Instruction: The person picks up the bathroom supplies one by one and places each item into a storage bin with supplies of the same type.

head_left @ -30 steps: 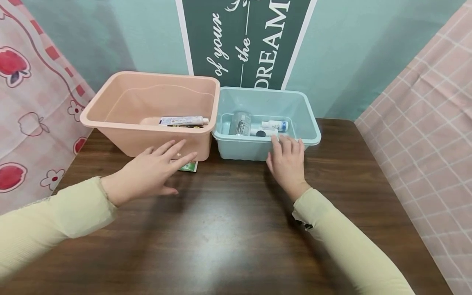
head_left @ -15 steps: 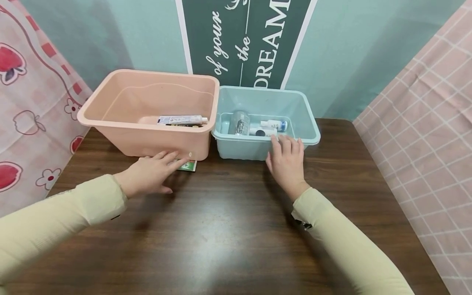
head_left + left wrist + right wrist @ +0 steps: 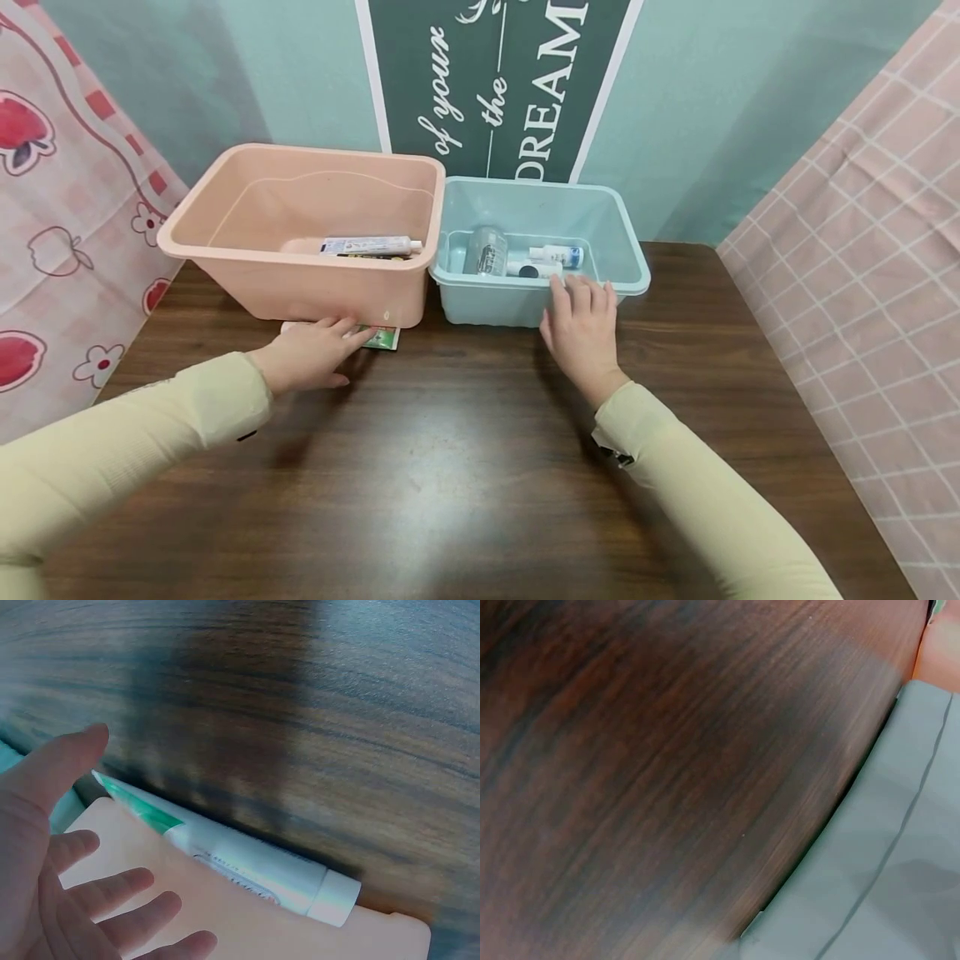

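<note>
In the head view my left hand hovers low with fingers spread, partly covering a white tube with a green end. This tube lies along the front foot of the pink bin. The left wrist view shows the tube with its white cap, and the left fingers extended beside it, not gripping it. My right hand has its fingertips on the front rim of the light blue bin; the right wrist view does not show that hand.
A toothpaste tube and a dark item lie in the pink bin. The blue bin holds a clear bottle, a white-and-blue bottle and another white container. Cloth-covered walls surround the wooden table.
My left hand has come down from in front of the pink bin's wall to the white-and-green tube, shifting slightly left. The right hand stays at the blue bin's rim.
</note>
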Motion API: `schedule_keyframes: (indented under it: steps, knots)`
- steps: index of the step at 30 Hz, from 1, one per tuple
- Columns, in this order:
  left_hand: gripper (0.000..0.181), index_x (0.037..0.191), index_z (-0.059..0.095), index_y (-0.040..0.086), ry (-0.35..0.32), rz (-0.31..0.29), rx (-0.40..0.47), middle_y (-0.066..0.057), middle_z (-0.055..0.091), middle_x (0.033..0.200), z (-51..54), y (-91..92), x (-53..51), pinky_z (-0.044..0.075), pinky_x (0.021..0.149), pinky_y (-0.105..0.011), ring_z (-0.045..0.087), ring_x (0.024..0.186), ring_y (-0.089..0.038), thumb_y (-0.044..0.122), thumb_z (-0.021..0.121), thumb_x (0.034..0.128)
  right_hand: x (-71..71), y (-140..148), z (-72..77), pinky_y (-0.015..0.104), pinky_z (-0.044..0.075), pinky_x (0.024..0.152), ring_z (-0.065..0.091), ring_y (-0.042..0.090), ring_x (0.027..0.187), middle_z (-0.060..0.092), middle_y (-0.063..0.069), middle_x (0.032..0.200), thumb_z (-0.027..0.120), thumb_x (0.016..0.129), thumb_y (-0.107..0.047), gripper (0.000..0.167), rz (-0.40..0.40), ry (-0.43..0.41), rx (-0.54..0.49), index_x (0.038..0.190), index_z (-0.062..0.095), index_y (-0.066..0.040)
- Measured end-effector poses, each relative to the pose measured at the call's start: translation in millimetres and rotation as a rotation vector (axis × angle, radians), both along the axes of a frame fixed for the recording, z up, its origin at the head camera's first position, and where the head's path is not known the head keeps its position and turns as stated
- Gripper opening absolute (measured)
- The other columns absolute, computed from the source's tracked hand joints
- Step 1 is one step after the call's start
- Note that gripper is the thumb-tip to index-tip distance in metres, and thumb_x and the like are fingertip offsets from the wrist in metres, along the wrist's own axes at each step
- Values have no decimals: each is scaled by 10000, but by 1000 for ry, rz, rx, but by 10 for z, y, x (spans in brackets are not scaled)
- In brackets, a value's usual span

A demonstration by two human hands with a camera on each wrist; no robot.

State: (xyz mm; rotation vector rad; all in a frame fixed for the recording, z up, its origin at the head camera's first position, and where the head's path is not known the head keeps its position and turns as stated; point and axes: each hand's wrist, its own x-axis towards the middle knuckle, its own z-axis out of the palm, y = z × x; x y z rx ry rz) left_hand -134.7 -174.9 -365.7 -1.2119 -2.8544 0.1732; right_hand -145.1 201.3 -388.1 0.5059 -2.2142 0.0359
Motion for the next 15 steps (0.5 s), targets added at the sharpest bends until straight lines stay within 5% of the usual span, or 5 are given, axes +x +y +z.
schedule_keyframes:
  steps: [4,15]
  knots:
    - [738,1260,522,15,19,-59,13,-179,520,1143,-56,-25,-31,506,745,-450,527,978,-366,263,836,640,-8,-2,-18,615,295,953,443,414,1072,480,233,1145,641,801,-148,471,7,8,-5,1214,492,22]
    - [702,1243,529,17,11,-22,-34,-195,502,1205,-124,-13,-41,518,725,-454,512,1037,-388,254,833,656,-6,-11,-16,615,305,948,448,415,1066,485,231,1143,659,790,-149,479,4,22,-4,1208,498,20]
